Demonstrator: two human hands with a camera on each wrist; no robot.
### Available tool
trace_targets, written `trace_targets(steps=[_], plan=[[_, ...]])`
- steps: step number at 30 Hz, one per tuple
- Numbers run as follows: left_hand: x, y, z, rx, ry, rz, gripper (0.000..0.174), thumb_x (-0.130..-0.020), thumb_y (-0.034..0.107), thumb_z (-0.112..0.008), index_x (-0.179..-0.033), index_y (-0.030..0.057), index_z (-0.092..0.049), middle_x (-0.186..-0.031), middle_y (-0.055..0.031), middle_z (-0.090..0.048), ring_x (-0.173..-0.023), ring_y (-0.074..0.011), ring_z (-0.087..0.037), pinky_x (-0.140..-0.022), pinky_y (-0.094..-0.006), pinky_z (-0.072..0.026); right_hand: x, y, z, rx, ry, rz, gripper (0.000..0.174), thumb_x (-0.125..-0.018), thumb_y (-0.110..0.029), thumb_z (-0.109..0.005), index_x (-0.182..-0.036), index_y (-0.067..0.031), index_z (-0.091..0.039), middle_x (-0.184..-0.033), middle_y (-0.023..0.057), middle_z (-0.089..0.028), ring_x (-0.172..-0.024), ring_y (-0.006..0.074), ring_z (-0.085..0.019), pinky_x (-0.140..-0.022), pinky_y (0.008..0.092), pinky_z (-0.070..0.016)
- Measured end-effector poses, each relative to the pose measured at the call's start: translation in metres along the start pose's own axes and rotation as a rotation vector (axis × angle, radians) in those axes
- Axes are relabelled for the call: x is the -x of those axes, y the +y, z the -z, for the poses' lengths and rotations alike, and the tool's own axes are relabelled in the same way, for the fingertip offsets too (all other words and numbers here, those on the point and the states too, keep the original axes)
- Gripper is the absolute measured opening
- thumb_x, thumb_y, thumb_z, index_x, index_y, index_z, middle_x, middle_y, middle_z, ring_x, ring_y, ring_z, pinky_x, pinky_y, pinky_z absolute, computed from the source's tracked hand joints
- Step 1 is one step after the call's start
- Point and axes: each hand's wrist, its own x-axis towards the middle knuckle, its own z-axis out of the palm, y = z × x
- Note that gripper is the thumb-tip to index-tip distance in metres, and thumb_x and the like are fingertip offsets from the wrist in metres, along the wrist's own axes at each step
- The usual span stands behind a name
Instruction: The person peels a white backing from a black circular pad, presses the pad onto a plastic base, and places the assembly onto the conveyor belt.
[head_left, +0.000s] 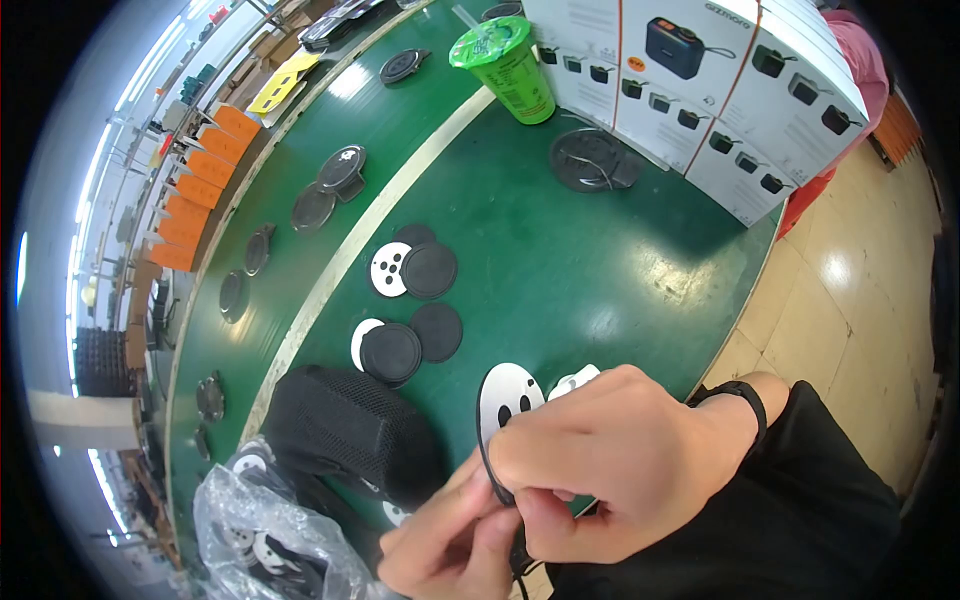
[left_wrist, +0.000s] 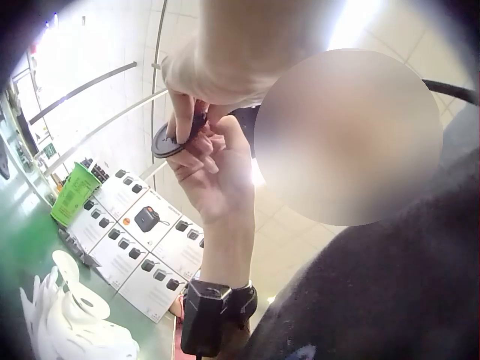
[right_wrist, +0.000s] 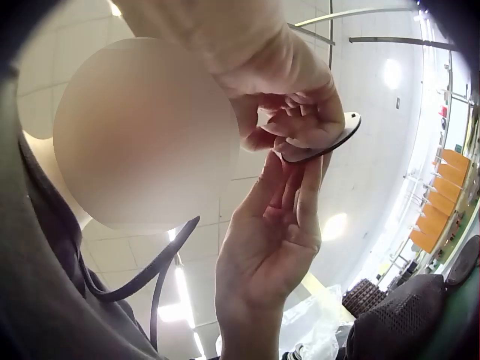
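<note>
The right hand (head_left: pixel 610 460) has its grip closed: curled fingers and thumb pinch one round disc (head_left: pixel 505 395), white-faced with a black rim. The disc sits at 10 o'clock from that hand, above the green worktop (head_left: pixel 600 270). The left hand (head_left: pixel 455 535), at 7 o'clock of the disc, lays nearly straight fingers (right_wrist: pixel 296 187) against its underside. At 11 o'clock lie a near cluster (head_left: pixel 392 352) and a far cluster (head_left: pixel 428 270), each of one white disc and two black ones. One green cup (head_left: pixel 505 65) stands at 12.
</note>
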Motion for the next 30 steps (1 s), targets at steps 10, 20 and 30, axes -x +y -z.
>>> trace_targets(steps=[10, 20, 30], plan=[[-0.044, -0.016, 0.031, 0.362, 0.029, 0.597, 0.019, -0.082, -0.001, -0.056, -0.098, -0.0118, -0.058, -0.083, -0.0182, -0.065, -0.067, -0.0215, -0.066, -0.061, -0.0306, -0.0571, 0.015, 0.033, 0.056, -0.167, -0.106, 0.087, 0.006, -0.062, 0.002, -0.047, -0.061, -0.0008, -0.042, -0.054, 0.0061, -0.039, -0.044, 0.0188, -0.040, -0.041, 0.0292, -0.0312], [-0.072, -0.034, 0.047, 0.312, -0.040, 0.658, 0.017, -0.083, -0.004, -0.055, -0.098, -0.0089, -0.059, -0.083, -0.0156, -0.065, -0.068, -0.0190, -0.066, -0.060, -0.0296, -0.0571, 0.049, 0.058, 0.054, 0.614, -0.828, 0.214, 0.018, -0.070, -0.011, -0.060, -0.083, -0.0003, -0.055, -0.086, 0.0071, -0.051, -0.082, 0.0190, -0.055, -0.067, 0.0285, -0.0476], [-0.113, -0.055, 0.003, 0.523, -0.799, 0.956, 0.025, -0.085, 0.008, -0.059, -0.108, -0.0031, -0.058, -0.095, -0.0118, -0.065, -0.083, -0.0163, -0.063, -0.072, -0.0278, -0.0535, 0.006, 0.062, 0.064, -0.181, -0.007, 0.099, 0.024, -0.067, 0.008, -0.060, -0.089, 0.0000, -0.066, -0.108, 0.0190, -0.060, -0.106, 0.0325, -0.057, -0.094, 0.0429, -0.0430]])
